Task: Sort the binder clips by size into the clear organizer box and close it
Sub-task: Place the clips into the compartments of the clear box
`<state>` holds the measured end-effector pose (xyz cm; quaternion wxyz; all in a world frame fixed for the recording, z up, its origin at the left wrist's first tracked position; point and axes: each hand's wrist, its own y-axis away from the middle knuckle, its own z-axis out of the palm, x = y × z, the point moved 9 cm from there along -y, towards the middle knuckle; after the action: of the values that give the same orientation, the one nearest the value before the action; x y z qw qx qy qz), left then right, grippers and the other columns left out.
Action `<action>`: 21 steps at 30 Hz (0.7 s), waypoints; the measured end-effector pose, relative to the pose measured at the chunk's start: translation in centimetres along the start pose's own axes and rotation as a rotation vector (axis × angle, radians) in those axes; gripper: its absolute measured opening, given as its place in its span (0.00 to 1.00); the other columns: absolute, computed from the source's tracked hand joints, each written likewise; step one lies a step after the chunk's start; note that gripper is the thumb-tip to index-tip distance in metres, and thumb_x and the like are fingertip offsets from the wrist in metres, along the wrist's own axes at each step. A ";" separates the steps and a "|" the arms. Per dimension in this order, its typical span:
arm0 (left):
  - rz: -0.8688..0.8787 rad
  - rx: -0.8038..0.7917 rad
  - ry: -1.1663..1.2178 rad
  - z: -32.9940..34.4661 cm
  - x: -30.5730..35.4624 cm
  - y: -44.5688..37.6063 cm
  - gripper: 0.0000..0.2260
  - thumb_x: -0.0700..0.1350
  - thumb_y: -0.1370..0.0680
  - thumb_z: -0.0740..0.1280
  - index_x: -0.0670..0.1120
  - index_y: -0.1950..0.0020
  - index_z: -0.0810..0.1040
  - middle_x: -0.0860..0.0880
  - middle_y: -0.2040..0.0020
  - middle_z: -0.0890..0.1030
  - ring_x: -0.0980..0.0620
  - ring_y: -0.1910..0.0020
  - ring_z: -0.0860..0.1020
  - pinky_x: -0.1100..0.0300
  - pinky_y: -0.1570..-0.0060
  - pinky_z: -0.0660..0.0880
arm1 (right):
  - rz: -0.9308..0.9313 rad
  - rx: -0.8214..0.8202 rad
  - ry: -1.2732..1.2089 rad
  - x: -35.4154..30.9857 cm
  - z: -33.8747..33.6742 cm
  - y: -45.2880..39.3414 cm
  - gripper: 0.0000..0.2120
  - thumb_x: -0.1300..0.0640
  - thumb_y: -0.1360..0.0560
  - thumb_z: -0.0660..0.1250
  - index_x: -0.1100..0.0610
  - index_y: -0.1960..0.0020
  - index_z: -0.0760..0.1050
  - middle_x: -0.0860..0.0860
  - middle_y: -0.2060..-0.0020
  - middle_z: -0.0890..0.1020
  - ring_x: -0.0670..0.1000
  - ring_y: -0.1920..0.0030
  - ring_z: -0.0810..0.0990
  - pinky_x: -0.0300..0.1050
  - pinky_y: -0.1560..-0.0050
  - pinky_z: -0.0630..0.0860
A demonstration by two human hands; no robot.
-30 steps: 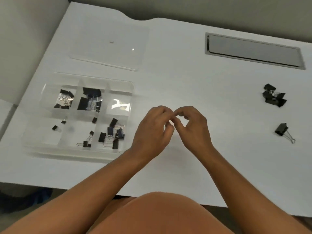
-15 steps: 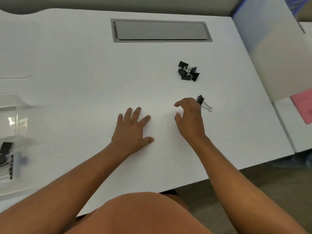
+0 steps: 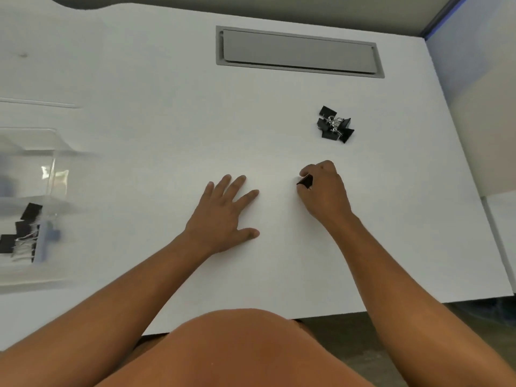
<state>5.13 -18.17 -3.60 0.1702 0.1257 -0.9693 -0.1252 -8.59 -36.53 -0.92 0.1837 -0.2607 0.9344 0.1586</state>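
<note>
The right hand is curled around a single black binder clip, only a corner of which shows between the fingers. The left hand lies flat on the white surface, fingers spread, holding nothing. A small cluster of clips waits just beyond the right hand, and the clear organizer box sits well off to the left, part-filled and with no lid on it. The clip is likely light and stiff; pinching its folded steel body (rather than the loose wire handles, which swing) should give the surest hold. The tangled cluster will probably lift as a clump.
</note>
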 end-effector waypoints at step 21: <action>-0.640 0.473 0.136 -9.3 -27.2 25.0 0.32 0.64 0.20 0.64 0.52 0.20 0.65 0.43 0.17 0.60 0.41 0.16 0.54 0.35 0.21 0.51 | -0.711 -0.277 -0.435 -46.2 13.2 8.8 0.17 0.54 0.24 0.75 0.48 0.36 0.78 0.41 0.41 0.80 0.42 0.47 0.80 0.29 0.48 0.76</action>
<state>28.25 11.20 3.94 0.1528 0.4646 -0.8699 0.0631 26.87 -4.37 8.94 0.3830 -0.5486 0.6961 0.2604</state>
